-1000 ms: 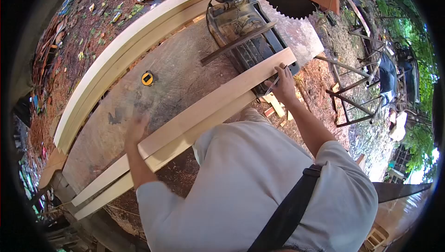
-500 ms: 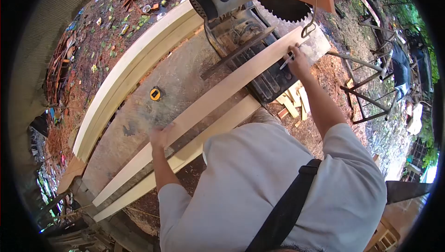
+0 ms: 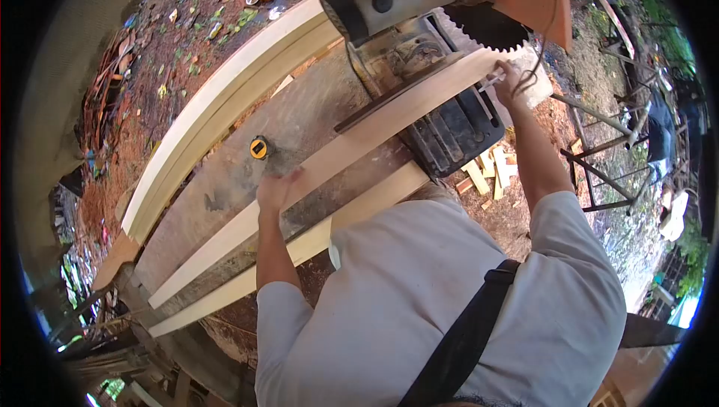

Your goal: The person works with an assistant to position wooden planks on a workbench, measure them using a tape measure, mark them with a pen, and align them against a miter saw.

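Observation:
A long pale board [image 3: 359, 143] lies diagonally over the base of a chop saw [image 3: 438, 126], along its dark metal fence [image 3: 397, 92]. The toothed saw blade [image 3: 487, 29] is just above the board's far right end. My right hand [image 3: 511, 83] is curled at that end, around the board's edge, with a thin light item by the fingers. My left hand [image 3: 275, 188] is slightly blurred and rests on the board's middle part, its fingers reaching over the wood. A second pale board [image 3: 374, 196] lies nearer my body.
Long stacked boards [image 3: 225, 92] line the table's far side. A yellow and black tape measure [image 3: 259, 147] sits on the worn table [image 3: 217, 205]. Wood offcuts [image 3: 490, 171] lie on the ground right of the saw, near metal frames [image 3: 599, 160]. The saw's motor [image 3: 374, 2] overhangs the base.
The upper board has shifted away from the nearer board, up against the fence and under the blade. Both hands have moved with it, and my left hand has come onto the board.

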Demonstrator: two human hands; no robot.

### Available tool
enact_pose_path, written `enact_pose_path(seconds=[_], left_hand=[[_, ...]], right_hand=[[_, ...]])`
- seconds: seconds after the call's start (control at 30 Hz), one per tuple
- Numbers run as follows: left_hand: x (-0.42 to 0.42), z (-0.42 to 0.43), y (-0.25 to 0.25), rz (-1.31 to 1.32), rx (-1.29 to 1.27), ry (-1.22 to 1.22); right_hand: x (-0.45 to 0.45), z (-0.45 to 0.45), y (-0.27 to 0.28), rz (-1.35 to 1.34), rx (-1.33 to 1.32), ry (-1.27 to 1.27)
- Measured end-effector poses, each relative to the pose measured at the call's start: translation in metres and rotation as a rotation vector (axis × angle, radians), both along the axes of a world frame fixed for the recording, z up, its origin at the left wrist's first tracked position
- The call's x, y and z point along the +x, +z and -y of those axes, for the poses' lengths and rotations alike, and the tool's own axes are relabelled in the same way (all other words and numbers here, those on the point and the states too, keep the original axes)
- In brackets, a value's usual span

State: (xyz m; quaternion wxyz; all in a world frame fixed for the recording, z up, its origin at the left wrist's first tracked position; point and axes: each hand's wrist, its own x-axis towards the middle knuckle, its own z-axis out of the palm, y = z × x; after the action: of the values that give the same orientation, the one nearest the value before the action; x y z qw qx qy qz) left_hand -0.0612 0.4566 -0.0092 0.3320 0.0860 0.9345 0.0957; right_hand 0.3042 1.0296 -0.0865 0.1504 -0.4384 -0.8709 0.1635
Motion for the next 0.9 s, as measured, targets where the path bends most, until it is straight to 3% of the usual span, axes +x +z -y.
enact_pose_path(seconds=[0.13, 0.27, 0.37, 0.47, 0.6, 0.63, 0.67, 0.77, 0.8, 0.83, 0.9], left_hand=[[0.005, -0.022, 0.018, 0.007, -0.044, -0.001], [0.006, -0.019, 0.01, -0.031, 0.003, 0.007], [0.009, -0.023, 0.018, -0.032, 0.006, 0.013], [0.008, -0.031, 0.017, 0.047, -0.008, -0.021], [0.012, -0.023, -0.008, -0.086, 0.087, -0.005], [0.01, -0.016, -0.03, -0.168, 0.125, -0.081], [0.007, -0.013, -0.043, -0.252, 0.163, -0.153], [0.028, -0.043, -0.002, -0.155, 0.332, -0.13], [0.04, -0.054, -0.006, -0.157, 0.347, -0.117], [0.053, -0.067, -0.011, -0.244, 0.313, -0.265], [0.078, -0.09, -0.008, -0.328, 0.286, -0.432]], right_hand=[[-0.007, 0.006, 0.035, -0.13, -0.286, -0.052], [-0.009, 0.01, 0.038, -0.173, -0.358, -0.096], [-0.004, 0.002, 0.024, -0.064, -0.178, -0.097], [0.006, -0.013, 0.016, -0.129, -0.033, -0.031], [-0.007, 0.005, 0.072, -0.029, -0.107, -0.12], [0.001, -0.012, 0.063, -0.016, 0.079, -0.139], [0.015, -0.038, 0.056, -0.248, -0.045, -0.245], [0.034, -0.103, 0.135, 0.292, 0.513, -0.601], [0.026, -0.106, 0.187, -0.018, 0.54, -0.475], [0.015, -0.104, 0.244, -0.299, 0.555, -0.308], [-0.055, -0.029, 0.38, -1.148, -0.023, -0.049]])
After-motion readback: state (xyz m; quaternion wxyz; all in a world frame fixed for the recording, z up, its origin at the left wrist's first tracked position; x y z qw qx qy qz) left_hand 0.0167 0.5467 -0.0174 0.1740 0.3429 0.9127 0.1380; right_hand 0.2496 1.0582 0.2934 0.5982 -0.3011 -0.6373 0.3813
